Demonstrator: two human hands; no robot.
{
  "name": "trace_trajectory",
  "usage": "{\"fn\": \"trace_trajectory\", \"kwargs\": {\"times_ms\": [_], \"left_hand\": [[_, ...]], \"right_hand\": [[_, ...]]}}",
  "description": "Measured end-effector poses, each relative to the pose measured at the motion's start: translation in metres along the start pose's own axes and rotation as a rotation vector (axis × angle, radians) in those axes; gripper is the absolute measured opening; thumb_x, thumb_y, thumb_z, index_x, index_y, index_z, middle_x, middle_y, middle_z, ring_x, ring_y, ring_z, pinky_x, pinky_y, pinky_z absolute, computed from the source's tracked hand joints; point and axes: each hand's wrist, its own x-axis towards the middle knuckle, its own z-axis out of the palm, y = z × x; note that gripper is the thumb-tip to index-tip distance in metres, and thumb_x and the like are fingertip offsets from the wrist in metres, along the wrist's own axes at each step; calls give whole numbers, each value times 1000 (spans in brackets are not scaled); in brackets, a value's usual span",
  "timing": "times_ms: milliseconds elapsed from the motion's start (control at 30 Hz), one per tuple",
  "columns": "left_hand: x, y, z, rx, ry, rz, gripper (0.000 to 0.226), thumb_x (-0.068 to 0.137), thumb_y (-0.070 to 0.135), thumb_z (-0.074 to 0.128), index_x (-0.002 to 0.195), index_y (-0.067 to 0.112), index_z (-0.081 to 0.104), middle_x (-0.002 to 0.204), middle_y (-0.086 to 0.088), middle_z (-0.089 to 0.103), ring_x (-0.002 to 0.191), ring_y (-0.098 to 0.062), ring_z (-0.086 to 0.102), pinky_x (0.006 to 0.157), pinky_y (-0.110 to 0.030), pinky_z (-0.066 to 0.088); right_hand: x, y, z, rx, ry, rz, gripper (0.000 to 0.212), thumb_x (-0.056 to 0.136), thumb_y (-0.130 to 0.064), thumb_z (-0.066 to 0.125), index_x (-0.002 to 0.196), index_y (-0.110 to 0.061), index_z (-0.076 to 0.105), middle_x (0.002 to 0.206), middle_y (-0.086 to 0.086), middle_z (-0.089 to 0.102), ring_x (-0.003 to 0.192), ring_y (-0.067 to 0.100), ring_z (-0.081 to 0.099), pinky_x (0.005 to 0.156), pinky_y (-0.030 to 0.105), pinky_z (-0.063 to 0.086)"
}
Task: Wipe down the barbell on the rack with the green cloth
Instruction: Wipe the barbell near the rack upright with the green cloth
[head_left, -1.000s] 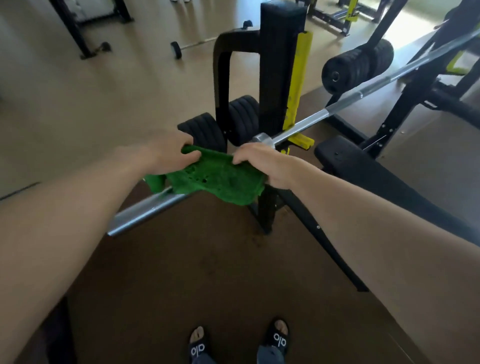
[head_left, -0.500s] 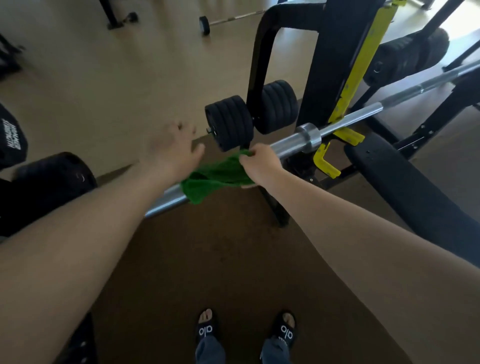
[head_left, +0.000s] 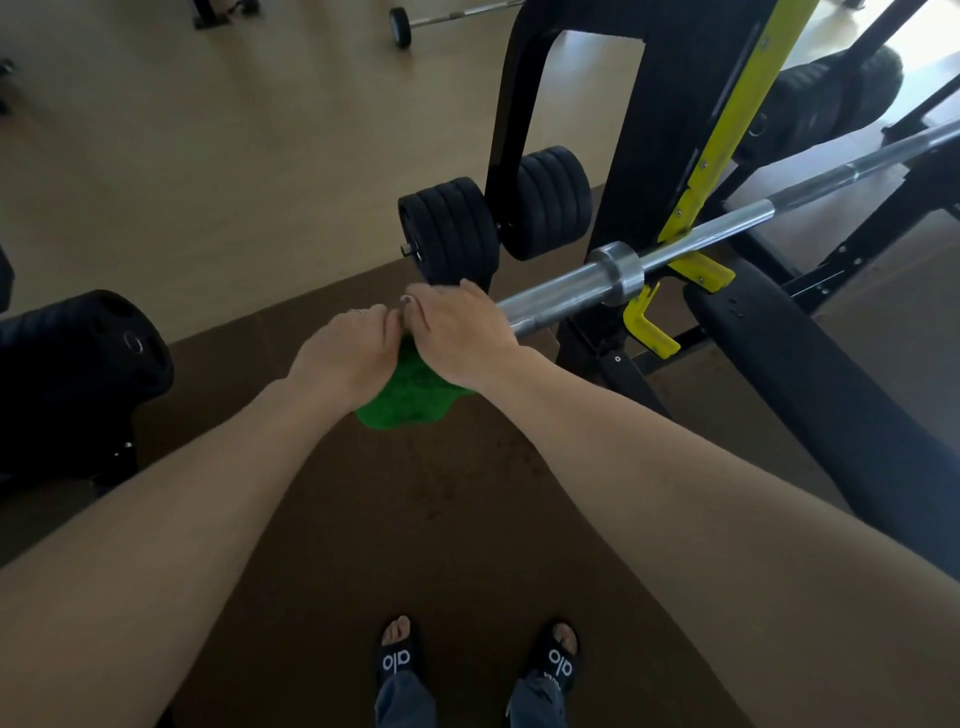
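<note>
- Head view: black and yellow rack (head_left: 670, 130) upright at centre right, black padded bench (head_left: 810, 374) beside it.
- Barbell (head_left: 691, 241) lies across the rack's yellow hook, its sleeve end running toward the hands.
- Black plates (head_left: 452, 228) stored on the rack's pegs behind the hands.
- Left hand (head_left: 343, 358) and right hand (head_left: 462, 327) side by side, touching; both grips closed round the green cloth (head_left: 410, 400) at the sleeve end; cloth bunches out below them.
</note>
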Motion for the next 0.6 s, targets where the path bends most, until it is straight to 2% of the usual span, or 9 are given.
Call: {"fn": "trace_trajectory", "kwargs": {"times_ms": [67, 133, 267, 333, 400, 500, 600], "left_hand": [[2, 4, 12, 23, 8, -58, 35, 109, 37, 21, 90, 15, 41, 78, -5, 54, 73, -30, 56, 65, -41, 40], [0, 10, 20, 92, 29, -78, 32, 109, 38, 18, 95, 17, 38, 75, -2, 53, 67, -28, 56, 60, -39, 39], [0, 19, 25, 169, 81, -44, 34, 109, 39, 17, 96, 18, 42, 74, 1, 56, 60, -24, 56, 54, -36, 38], [5, 32, 27, 244, 113, 23, 33, 109, 34, 22, 99, 16, 48, 81, -1, 59, 65, -24, 62, 54, -39, 46], [16, 54, 30, 266, 81, 128, 32, 109, 32, 26, 111, 14, 53, 95, -4, 59, 79, -25, 64, 62, -45, 55], [32, 75, 22, 46, 1, 134, 44, 109, 44, 21, 126, 20, 53, 111, -4, 63, 94, -27, 65, 76, -43, 52], [24, 43, 8, -10, 137, 54, 44, 108, 45, 19, 118, 22, 55, 102, -4, 65, 89, -30, 64, 69, -38, 45]], "right_hand": [[-2, 7, 3, -217, -62, -90, 29, 108, -23, 31, 119, -15, 57, 107, 1, 67, 95, 26, 66, 85, 40, 43], [-9, 15, 9, -308, -39, -161, 18, 105, -27, 42, 107, -18, 57, 97, -1, 65, 83, 23, 62, 71, 37, 37], [-16, 29, 18, -280, 69, -146, 22, 104, -32, 44, 93, -22, 60, 86, -3, 66, 76, 20, 60, 75, 37, 45], [-19, 45, 14, -267, 78, -122, 29, 106, -33, 38, 93, -22, 61, 88, -3, 66, 80, 20, 61, 80, 38, 49], [-24, 69, 6, -225, 95, -66, 38, 106, -34, 29, 95, -21, 63, 92, -1, 68, 86, 21, 64, 87, 40, 50], [-28, 118, -4, -255, 69, 48, 39, 104, -32, 27, 94, -18, 62, 89, 2, 67, 87, 24, 63, 90, 43, 50], [-25, 146, -3, -188, 91, 110, 50, 105, -33, 19, 95, -13, 64, 91, 8, 69, 87, 28, 61, 94, 44, 46]]}}
